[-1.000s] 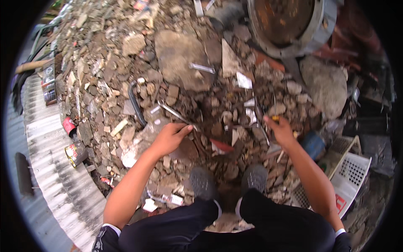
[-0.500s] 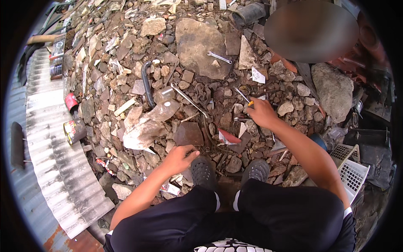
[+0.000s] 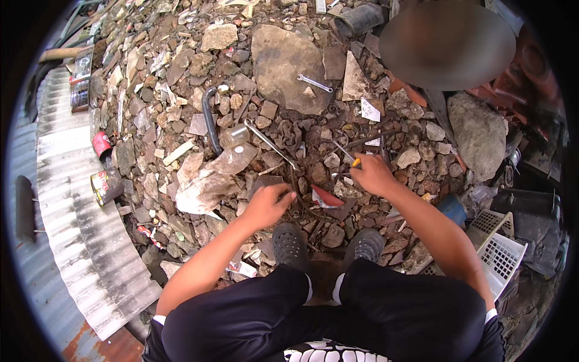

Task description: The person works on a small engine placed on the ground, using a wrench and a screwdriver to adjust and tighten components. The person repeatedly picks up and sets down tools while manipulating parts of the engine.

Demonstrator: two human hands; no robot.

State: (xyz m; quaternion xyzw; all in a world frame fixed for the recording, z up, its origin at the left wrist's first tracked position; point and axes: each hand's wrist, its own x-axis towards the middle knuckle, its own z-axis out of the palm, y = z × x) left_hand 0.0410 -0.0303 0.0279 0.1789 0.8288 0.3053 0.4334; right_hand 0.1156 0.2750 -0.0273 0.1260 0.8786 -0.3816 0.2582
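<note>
My right hand (image 3: 372,174) is closed around a screwdriver (image 3: 344,151) with a yellow and dark handle; its metal shaft points up and left over the stones. A small shiny metal end (image 3: 335,175) shows just left of that hand, and what it belongs to is hidden. My left hand (image 3: 269,204) hovers over a flat dark stone tile (image 3: 263,183), its fingers loosely bent and apart, with nothing visible in them. Between and beyond the hands a long wrench (image 3: 271,145) lies slanted on the rubble. Farther off, a smaller wrench (image 3: 314,82) rests on a big flat rock (image 3: 280,54).
A curved black hose (image 3: 210,120) and a dirty plastic bag (image 3: 208,187) lie to the left. Corrugated sheet (image 3: 78,229) borders the left side. White plastic baskets (image 3: 502,256) stand at right, below a large rock (image 3: 476,133). A red-and-white scrap (image 3: 325,197) lies between my hands.
My left hand has moved up and right, away from my left shoe and over the dark tile. My right hand has shifted slightly down and left with the screwdriver.
</note>
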